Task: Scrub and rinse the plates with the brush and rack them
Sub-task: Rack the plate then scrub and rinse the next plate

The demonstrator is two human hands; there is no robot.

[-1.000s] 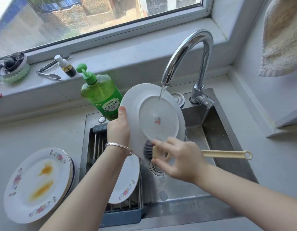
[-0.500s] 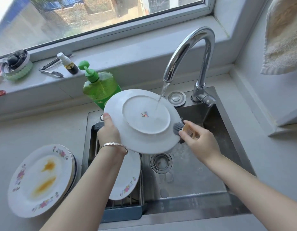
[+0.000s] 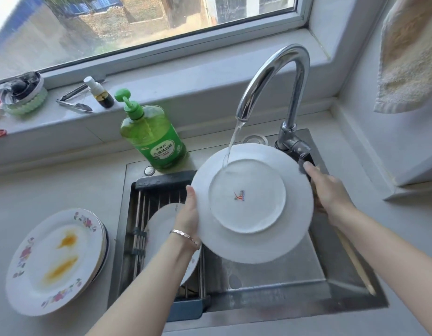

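a round white ceramic plate (image 3: pixel 251 202) is held tilted over the stainless steel sink (image 3: pixel 270 275), underside turned up, and the stream from the curved chrome tap (image 3: pixel 275 76) lands near the top of its foot ring. the plate's left rim is gripped by the left hand (image 3: pixel 188 212), thumb laid on the underside and the other fingers hidden behind. the right hand (image 3: pixel 331 192) is curled round the pale wooden-handled brush with dark bristles (image 3: pixel 355 263), whose head is set at the plate's right edge.

the rinse would be best done by turning the plate slowly so that water is carried over the whole rim, with the bristles swept round the edge and the foot ring, where residue is likely to be lodged. a firm grip is advised, as wet glaze is probably slippery.

counted:
- one plate in hand
- one flower-patterned plate (image 3: pixel 159 226) lying in the dark slatted drying rack (image 3: pixel 159 184)
- one stack of flower-patterned plates (image 3: pixel 52 263) on the counter, the top one stained orange, the number beneath not to be told
- one brush
- one green bottle of dish soap (image 3: pixel 152 137)
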